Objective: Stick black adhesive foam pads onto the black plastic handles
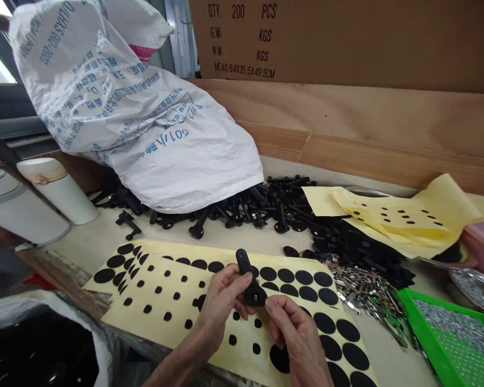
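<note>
On a cluttered work desk (80,252), yellow-backed sheets of black adhesive dots (173,306) lie within easy reach. The left hand (221,301) clenches a black plastic part (244,264) above them; the right hand (296,336) closes beside it, perhaps holding something too small to tell.

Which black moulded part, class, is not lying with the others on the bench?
The black moulded part gripped in the left hand, above the yellow backing sheet; the other black parts lie heaped on the bench beyond.
</note>
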A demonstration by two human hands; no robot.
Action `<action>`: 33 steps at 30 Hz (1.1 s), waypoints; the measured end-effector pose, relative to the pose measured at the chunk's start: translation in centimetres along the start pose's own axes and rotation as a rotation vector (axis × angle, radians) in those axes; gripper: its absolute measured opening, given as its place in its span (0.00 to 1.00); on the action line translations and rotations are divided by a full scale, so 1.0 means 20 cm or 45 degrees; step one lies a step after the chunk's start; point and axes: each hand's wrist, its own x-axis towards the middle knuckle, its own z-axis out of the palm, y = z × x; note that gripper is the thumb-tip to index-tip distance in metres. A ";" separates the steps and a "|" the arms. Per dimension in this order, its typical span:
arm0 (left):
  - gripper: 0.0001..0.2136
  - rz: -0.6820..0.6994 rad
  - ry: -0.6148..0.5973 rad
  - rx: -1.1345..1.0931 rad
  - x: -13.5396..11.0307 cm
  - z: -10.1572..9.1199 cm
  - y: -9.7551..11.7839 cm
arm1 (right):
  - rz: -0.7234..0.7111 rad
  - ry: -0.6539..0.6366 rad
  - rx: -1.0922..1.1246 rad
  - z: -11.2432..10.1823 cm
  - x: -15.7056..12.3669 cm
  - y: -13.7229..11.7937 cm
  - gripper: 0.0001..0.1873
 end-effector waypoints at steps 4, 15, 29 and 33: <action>0.12 0.000 -0.004 0.003 0.00 0.00 0.00 | 0.024 -0.012 0.000 0.00 0.00 0.00 0.19; 0.13 -0.009 -0.016 0.006 0.00 0.00 0.00 | 0.036 0.021 -0.028 0.00 0.01 0.00 0.19; 0.12 -0.018 -0.018 0.009 0.00 -0.01 0.00 | 0.018 0.062 -0.050 0.00 0.01 0.00 0.18; 0.12 -0.019 -0.013 0.004 0.00 -0.01 0.00 | -0.011 0.074 -0.109 0.00 0.00 0.00 0.19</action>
